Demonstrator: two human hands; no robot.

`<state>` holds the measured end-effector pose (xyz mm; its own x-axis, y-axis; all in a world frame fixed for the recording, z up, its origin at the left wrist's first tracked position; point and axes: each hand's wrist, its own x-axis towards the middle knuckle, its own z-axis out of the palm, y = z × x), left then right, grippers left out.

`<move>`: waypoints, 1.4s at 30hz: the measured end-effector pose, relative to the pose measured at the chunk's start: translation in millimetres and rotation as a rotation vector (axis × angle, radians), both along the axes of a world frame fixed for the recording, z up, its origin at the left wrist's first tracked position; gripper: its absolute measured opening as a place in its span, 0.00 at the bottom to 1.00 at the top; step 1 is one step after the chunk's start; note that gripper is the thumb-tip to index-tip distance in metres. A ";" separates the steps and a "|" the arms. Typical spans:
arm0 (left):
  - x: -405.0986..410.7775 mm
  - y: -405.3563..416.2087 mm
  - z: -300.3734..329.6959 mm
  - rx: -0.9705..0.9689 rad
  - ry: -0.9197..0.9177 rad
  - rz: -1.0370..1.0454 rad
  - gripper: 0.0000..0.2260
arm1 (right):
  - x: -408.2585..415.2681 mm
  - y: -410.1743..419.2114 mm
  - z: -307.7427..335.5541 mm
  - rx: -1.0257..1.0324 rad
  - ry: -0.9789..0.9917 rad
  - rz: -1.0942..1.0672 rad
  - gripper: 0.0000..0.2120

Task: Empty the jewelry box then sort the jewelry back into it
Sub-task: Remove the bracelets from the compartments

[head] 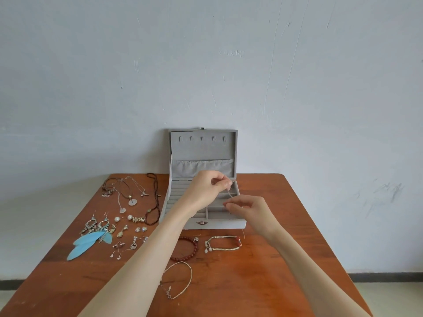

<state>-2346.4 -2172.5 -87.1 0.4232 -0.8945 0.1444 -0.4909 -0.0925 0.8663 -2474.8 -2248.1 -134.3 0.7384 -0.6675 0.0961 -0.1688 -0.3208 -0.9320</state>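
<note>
A grey jewelry box (219, 223) stands open at the table's far edge, its lid upright against the wall. Both hands hover over its right-hand compartments. My left hand (206, 188) pinches the top of a thin silver chain (229, 193), and my right hand (249, 208) pinches its lower end just above the tray. Necklaces (128, 193) lie at the far left of the table. Feather earrings (91, 241) and several small earrings (128, 239) lie in front of them. A red bead bracelet (193, 248), a pearl bracelet (224, 243) and a thin chain bracelet (180, 280) lie before the box.
The wooden table (286, 259) stands against a pale wall. Its right half is bare wood. The table's edges slope away on both sides, with floor visible at the lower right.
</note>
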 end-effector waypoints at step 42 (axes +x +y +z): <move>-62.9 90.1 -92.4 0.198 -0.537 0.324 0.09 | -50.6 66.4 -49.2 -0.218 0.356 -0.359 0.04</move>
<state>-2409.3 -2082.4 -179.5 0.5907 -0.7652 0.2561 -0.7707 -0.4410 0.4599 -2525.4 -2181.7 -183.4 0.4799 -0.8761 0.0460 -0.5958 -0.3639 -0.7160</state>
